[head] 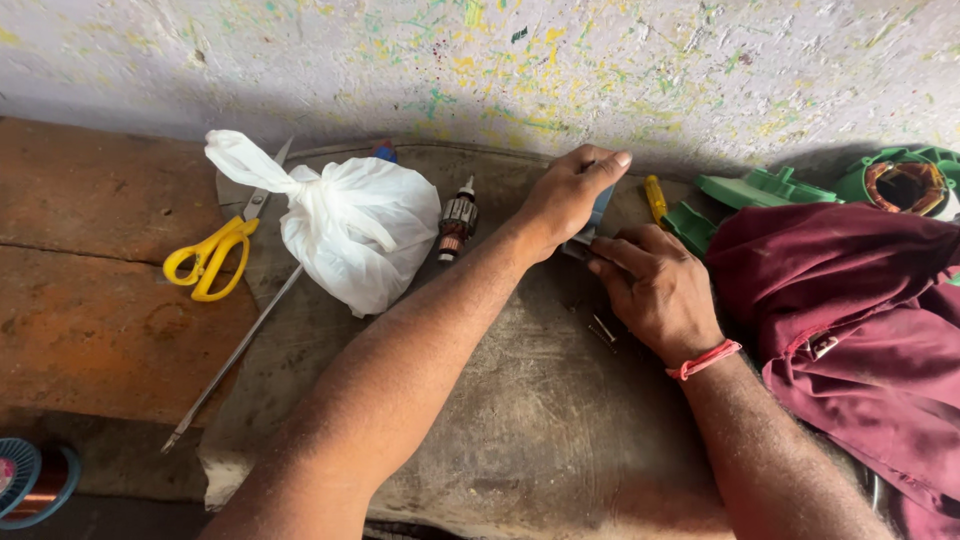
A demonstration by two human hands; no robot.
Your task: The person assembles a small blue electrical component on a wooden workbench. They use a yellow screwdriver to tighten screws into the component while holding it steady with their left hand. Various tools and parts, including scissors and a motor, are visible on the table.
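Both hands meet over one small grey-blue flat piece (598, 215) at the far middle of the surface (520, 420), close under the paint-flecked wall (500, 60). The left hand (572, 195) comes in on a long diagonal from the near left and lies curled over the piece from above, fingers closed down on its top end. The right hand (655, 290) sits just nearer and to the right, its fingers pressed together and pinching the lower end. The piece runs with its long axis roughly away from the person, tilted slightly to the right, so the left hand covers the far end and the right hand the near end; the two hands almost touch. What the piece is cannot be told, since the hands hide most of it. A few small screws (602, 330) lie on the surface just beside the right hand. A motor armature (457, 222) and a knotted white bag (360, 230) lie left of the left hand, a yellow-handled tool (655, 198) just right of it.
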